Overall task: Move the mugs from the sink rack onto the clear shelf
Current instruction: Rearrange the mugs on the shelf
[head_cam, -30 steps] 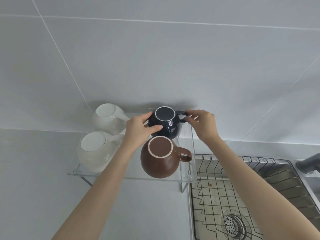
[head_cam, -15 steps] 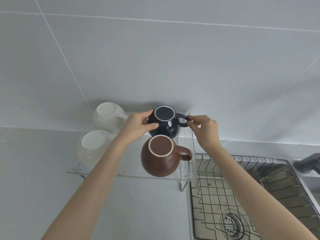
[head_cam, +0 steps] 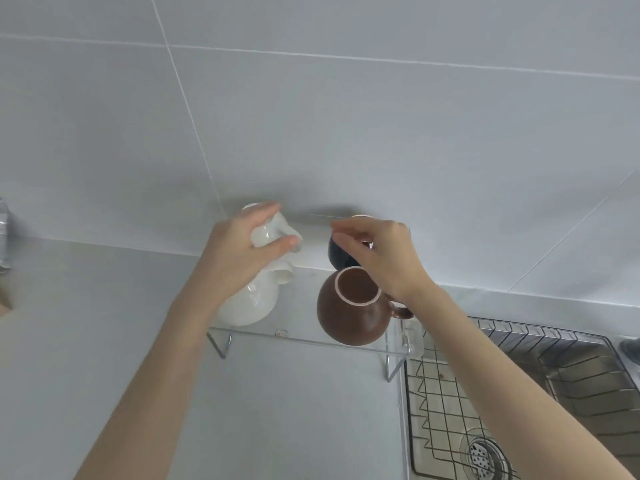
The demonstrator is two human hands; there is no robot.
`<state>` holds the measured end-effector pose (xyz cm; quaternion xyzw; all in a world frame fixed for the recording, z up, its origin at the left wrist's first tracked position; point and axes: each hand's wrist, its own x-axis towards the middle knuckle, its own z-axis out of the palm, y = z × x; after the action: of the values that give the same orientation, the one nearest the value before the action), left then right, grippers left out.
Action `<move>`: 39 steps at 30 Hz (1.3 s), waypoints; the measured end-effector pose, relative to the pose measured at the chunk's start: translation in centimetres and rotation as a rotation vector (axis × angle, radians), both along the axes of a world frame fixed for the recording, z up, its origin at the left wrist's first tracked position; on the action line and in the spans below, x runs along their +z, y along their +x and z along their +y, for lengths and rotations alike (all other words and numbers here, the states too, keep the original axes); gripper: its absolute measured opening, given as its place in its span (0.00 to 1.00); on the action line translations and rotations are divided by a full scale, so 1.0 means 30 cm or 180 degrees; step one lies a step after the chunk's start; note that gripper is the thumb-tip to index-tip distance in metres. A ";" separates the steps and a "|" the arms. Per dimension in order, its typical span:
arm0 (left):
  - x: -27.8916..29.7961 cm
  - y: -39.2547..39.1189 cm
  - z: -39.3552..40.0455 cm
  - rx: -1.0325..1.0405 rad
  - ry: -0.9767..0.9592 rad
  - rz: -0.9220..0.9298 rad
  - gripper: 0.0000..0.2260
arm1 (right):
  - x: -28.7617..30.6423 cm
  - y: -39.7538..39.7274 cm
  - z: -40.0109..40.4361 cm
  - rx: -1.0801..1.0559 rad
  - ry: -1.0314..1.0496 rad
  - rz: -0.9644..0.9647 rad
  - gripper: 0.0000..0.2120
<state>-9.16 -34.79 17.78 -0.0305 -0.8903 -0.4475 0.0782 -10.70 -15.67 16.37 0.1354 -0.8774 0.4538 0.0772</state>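
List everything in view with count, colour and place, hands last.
white mugs: two, white, left on the shelf, back one gripped
brown mug: one, brown, front right on the shelf
dark mug: one, navy, behind the brown mug
clear shelf: one, transparent, counter left of the sink
sink rack: one, wire, in the sink, no mugs visible
left hand: on the back white mug
right hand: over the dark mug

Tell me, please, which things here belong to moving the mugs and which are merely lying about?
Job: far white mug under the left hand; near white mug; navy mug beneath the right hand; brown mug; clear shelf; sink rack.

Lying about: drain strainer; wall tiles.
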 end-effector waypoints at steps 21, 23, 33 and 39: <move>-0.197 0.087 -0.270 0.0024 0.0681 -0.0787 0.37 | -0.090 -0.018 -0.179 0.0928 0.1445 -0.0523 0.06; -0.190 0.072 -0.284 -0.0076 0.0681 -0.0837 0.34 | -0.095 -0.007 -0.182 0.0913 0.1460 -0.0488 0.06; -0.206 0.047 -0.318 -0.0259 0.0778 -0.0906 0.35 | -0.098 0.008 -0.192 0.0928 0.1460 -0.0494 0.05; -0.160 -0.008 -0.312 -0.0094 0.0879 -0.0944 0.24 | -0.058 -0.043 -0.192 0.0518 0.0822 -0.0836 0.18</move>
<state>-9.39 -44.14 12.99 0.0337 -0.8217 -0.5661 -0.0569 -11.99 -21.42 14.62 0.1543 -0.9170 0.3559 -0.0929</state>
